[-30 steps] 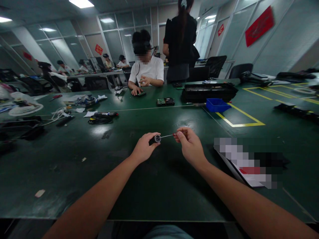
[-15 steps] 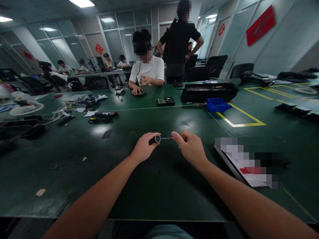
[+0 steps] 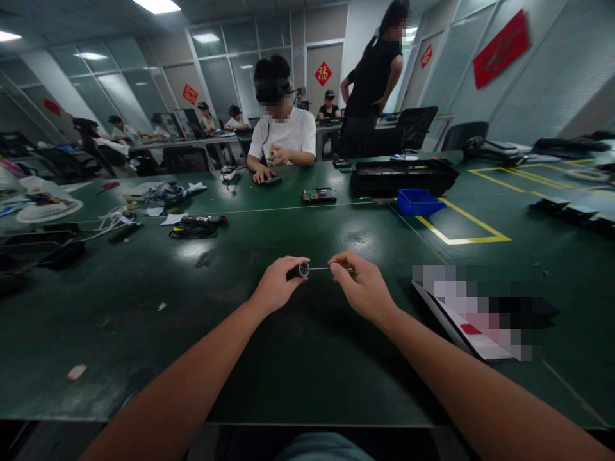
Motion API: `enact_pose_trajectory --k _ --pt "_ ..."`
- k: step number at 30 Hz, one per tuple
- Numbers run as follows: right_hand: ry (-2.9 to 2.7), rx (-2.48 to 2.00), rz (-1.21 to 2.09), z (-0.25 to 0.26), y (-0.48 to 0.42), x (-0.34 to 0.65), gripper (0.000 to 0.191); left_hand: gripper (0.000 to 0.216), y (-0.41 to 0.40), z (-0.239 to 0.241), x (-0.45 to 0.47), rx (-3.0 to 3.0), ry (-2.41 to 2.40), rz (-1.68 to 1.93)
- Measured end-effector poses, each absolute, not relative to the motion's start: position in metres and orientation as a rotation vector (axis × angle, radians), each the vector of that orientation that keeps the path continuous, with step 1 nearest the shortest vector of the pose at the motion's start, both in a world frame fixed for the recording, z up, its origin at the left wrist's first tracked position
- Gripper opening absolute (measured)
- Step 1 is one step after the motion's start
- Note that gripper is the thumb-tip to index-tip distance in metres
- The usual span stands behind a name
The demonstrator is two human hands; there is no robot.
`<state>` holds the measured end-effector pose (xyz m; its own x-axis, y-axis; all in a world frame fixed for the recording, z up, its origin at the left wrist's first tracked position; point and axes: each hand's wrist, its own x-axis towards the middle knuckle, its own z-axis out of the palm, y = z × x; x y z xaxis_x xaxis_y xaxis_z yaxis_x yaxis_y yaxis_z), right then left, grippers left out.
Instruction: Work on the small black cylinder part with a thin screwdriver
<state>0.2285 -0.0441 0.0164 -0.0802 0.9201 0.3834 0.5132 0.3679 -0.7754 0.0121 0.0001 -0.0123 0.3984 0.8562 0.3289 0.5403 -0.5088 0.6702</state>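
Note:
My left hand (image 3: pixel 277 285) is closed around a small black cylindrical part (image 3: pixel 303 269) whose round, silvery open end faces me. In my right hand (image 3: pixel 361 282) is a screwdriver (image 3: pixel 319 268), gripped between thumb and fingers. Its thin metal shaft points left and its tip meets the rim of the cylinder. Most of the screwdriver's handle is hidden by my fingers. Both hands are above the green table (image 3: pixel 288 365), close together.
To the right lies a white box or booklet (image 3: pixel 451 320), partly blurred out. Further off are a blue bin (image 3: pixel 418 202), a long black housing (image 3: pixel 403 177), a circuit board (image 3: pixel 319 195) and a bundled black cable (image 3: pixel 195 227). A person in white (image 3: pixel 288 137) sits opposite.
The fingers of my right hand have shifted on the screwdriver handle, with the thumb drawn back. My left hand stays put. A standing person in the background has moved right.

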Motion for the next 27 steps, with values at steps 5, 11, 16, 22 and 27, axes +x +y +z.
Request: enact_pose_trajectory --k 5,11,16,22,27 --pt "-1.668 -1.371 0.585 0.015 -0.043 0.227 0.035 0.039 0.000 -0.011 0.013 2.190 1.202 0.902" --pt "-1.723 -1.273 0.595 0.017 -0.046 0.227 0.021 0.039 0.000 -0.010 0.013 2.175 1.196 0.907" --pt "-1.657 -1.285 0.645 0.013 -0.045 0.226 0.024 0.039 0.000 -0.011 0.013 2.192 1.194 0.887" --pt "-1.390 -1.130 0.804 0.006 -0.037 0.224 0.023 0.039 -0.002 -0.008 0.016 2.189 1.241 0.913" --pt "-1.071 -1.016 1.022 0.000 -0.028 0.224 0.033 0.041 -0.001 -0.005 0.015 2.289 1.168 0.941"
